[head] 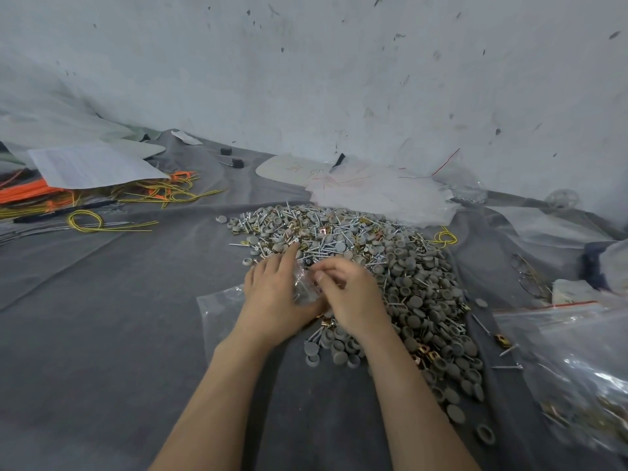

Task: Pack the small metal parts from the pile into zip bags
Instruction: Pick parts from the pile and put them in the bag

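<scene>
Where the hands meet: both are bunched together at the near edge of the pile (390, 266), right over the grey cloth (102, 334).
Left hand (272, 294): fingers wrapped round a small zip bag (303, 287), with the index finger poking out toward the heap.
Right hand (350, 294): thumb and fingertips pinched onto the top of that same bag. Can't tell if there's a part between them, too small and crinkly to see.
Small zip bag: clear plastic, held up between the two hands, just above the pile's edge.
Pile: a mess of grey round caps, silver screws and some brassy clips, spread from the middle out to the right.
Flat bag (221, 307): another clear one lying on the cloth under the left wrist.
Filled bags (577, 368): stacked at the far right, one with a red zip strip.
Left side: yellow wires (88, 220), orange ties (27, 193) and a paper sheet (91, 164) on top of them.
</scene>
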Demonstrator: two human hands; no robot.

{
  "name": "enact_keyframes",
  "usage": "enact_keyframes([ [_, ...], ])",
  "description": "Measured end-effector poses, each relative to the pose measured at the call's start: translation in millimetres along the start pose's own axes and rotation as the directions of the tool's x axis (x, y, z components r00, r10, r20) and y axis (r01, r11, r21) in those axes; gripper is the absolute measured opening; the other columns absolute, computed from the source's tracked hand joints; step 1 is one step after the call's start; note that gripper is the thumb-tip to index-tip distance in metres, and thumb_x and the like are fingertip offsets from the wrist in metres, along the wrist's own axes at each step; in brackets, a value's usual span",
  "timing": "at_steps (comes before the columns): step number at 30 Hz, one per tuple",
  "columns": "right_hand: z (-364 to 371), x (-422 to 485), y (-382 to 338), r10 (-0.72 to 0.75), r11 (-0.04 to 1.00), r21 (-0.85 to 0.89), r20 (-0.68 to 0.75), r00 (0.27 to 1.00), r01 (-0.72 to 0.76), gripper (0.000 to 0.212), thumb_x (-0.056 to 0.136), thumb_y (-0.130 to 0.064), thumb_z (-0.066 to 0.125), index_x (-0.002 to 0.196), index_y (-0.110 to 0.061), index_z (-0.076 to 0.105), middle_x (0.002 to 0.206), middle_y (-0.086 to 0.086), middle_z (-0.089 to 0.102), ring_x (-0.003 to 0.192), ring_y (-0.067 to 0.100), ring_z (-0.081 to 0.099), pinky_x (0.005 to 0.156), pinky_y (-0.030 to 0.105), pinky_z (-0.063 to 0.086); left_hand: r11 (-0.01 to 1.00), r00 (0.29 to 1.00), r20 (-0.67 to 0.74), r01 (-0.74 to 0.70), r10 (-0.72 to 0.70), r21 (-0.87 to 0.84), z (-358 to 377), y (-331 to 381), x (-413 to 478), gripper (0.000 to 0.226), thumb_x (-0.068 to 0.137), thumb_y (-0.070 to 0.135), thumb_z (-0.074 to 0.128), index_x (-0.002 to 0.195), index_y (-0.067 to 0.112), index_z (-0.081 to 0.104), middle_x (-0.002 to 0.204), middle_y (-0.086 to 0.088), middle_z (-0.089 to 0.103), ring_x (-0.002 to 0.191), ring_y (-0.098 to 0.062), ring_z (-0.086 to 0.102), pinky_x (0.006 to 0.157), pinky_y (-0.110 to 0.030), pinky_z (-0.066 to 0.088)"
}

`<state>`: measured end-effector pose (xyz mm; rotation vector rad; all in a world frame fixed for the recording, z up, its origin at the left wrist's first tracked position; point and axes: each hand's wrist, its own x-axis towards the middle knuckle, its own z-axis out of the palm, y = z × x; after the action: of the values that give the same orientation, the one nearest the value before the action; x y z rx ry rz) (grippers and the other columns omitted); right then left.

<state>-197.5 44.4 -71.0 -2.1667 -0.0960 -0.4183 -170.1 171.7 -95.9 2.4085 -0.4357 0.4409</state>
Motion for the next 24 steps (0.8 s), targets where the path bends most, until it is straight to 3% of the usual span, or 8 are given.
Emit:
enact_keyframes([
  [3,-22,1,5,0.074,0.994,-0.065,-0.229,0.971,-0.091,0.015,0.094,-0.013,0.056,0.105,-0.015,0.066,0.093,-0.008,0.064,0.074,-0.012,0.051,0.059,-0.004,0.037,1.0,0.999,0.028,0.031,-0.031,0.007,-2,-1,-1,0.103,0.072,0.064,0.065,0.151,0.021,0.016,0.148,-0.003,0.036,0.136,-0.026,0.03,0.113,-0.042,0.022],
  [5,-38,-1,12,0.095,0.976,-0.149,-0.355,0.93,-0.156,0.014,0.092,-0.015,0.058,0.102,-0.014,0.068,0.089,-0.006,0.063,0.072,-0.003,0.055,0.059,0.002,0.038,0.999,0.998,0.052,0.042,-0.042,0.015,-2,-1,-1,0.106,0.072,0.066,0.065,0.152,0.022,0.012,0.151,-0.003,0.032,0.138,-0.026,0.028,0.114,-0.042,0.021],
  [7,-46,-2,17,0.122,0.945,-0.25,-0.329,0.936,-0.211,0.012,0.09,-0.019,0.061,0.097,-0.015,0.071,0.091,-0.001,0.066,0.08,0.013,0.061,0.069,0.019,0.045,0.998,0.995,0.081,0.052,-0.054,0.027,-2,-2,-1,0.108,0.071,0.065,0.066,0.152,0.024,0.008,0.153,-0.002,0.029,0.139,-0.026,0.027,0.114,-0.042,0.019],
  [9,-44,-1,20,0.182,0.887,-0.384,-0.216,0.959,-0.255,0.014,0.088,-0.026,0.063,0.096,-0.02,0.072,0.101,0.004,0.065,0.093,0.021,0.06,0.082,0.031,0.05,0.998,0.994,0.093,0.059,-0.062,0.039,-1,-3,-2,0.11,0.07,0.065,0.067,0.152,0.025,0.005,0.155,-0.001,0.025,0.14,-0.026,0.025,0.114,-0.041,0.017],
  [12,-35,-1,18,0.28,0.801,-0.526,-0.095,0.955,-0.287,0.021,0.089,-0.036,0.06,0.105,-0.028,0.07,0.117,0.007,0.058,0.113,0.028,0.051,0.096,0.043,0.046,0.995,0.99,0.118,0.07,-0.078,0.071,1,-6,-3,0.111,0.07,0.067,0.066,0.152,0.027,0.001,0.156,0.001,0.022,0.14,-0.025,0.023,0.115,-0.041,0.014],
  [15,-28,-2,16,0.274,0.773,-0.571,-0.097,0.957,-0.279,0.021,0.093,-0.036,0.055,0.107,-0.031,0.069,0.119,0.003,0.055,0.117,0.027,0.046,0.1,0.043,0.04,0.994,0.99,0.111,0.084,-0.092,0.074,2,-7,-2,0.106,0.073,0.062,0.066,0.151,0.027,0.004,0.153,0.001,0.028,0.139,-0.026,0.026,0.114,-0.042,0.015],
  [19,-19,-4,13,0.214,0.777,-0.567,-0.169,0.962,-0.272,0.017,0.093,-0.031,0.055,0.103,-0.028,0.068,0.113,0.002,0.053,0.109,0.024,0.048,0.092,0.04,0.041,0.994,0.994,0.048,0.094,-0.097,0.061,1,-6,-1,0.1,0.076,0.056,0.068,0.151,0.024,0.011,0.146,-0.001,0.037,0.134,-0.026,0.033,0.11,-0.041,0.022],
  [24,-14,-3,15,0.13,0.841,-0.498,-0.193,0.973,-0.211,0.009,0.094,-0.023,0.055,0.095,-0.02,0.064,0.101,-0.001,0.059,0.098,0.021,0.054,0.089,0.037,0.043,0.992,0.993,-0.008,0.122,-0.121,0.028,-1,-4,-1,0.097,0.077,0.053,0.069,0.151,0.021,0.015,0.146,-0.003,0.037,0.133,-0.027,0.035,0.109,-0.041,0.026],
])
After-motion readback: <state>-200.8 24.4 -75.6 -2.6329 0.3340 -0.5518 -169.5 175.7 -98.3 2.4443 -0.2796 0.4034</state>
